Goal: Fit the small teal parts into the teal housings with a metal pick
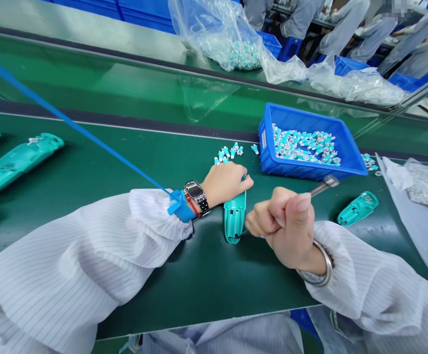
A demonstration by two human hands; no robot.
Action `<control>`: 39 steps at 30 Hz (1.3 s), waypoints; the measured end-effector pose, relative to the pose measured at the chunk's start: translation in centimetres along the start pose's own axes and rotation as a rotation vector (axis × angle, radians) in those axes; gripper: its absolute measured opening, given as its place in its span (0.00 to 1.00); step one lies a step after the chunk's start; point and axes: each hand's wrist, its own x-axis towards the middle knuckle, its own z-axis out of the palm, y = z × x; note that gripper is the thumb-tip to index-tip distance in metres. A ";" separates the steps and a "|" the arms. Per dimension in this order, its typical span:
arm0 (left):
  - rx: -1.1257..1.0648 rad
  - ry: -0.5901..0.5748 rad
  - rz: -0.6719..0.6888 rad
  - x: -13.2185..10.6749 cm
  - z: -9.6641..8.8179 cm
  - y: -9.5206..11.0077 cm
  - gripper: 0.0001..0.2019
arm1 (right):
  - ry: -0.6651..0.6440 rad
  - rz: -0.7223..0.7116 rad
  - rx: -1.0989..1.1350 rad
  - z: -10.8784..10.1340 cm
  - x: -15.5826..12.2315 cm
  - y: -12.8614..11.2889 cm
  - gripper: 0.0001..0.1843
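A teal plastic housing (pixel 234 219) lies open side up on the green work surface in front of me. My left hand (pixel 225 183) is closed over its far end, the fingertips partly hidden. My right hand (pixel 285 223) is in a fist around a slim metal tool (pixel 320 189) with a wider, rounded end sticking out past the thumb. The tool's thin other end shows below the fist, close to the near end of the housing; whether it touches is unclear. Just beyond my left hand lie several small teal-and-white parts (pixel 232 150).
A blue bin (pixel 311 169) of small teal-and-white parts stands behind my right hand. Another teal housing (pixel 358 208) lies to the right, with more housings (pixel 18 164) at far left. A blue cord (pixel 88 135) runs from my left wrist. Clear bags (pixel 236 44) lie behind.
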 end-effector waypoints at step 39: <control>-0.015 0.042 -0.019 -0.2 0.2 0.2 0.20 | -0.068 -0.168 -0.141 0.9 -0.6 1.1 0.21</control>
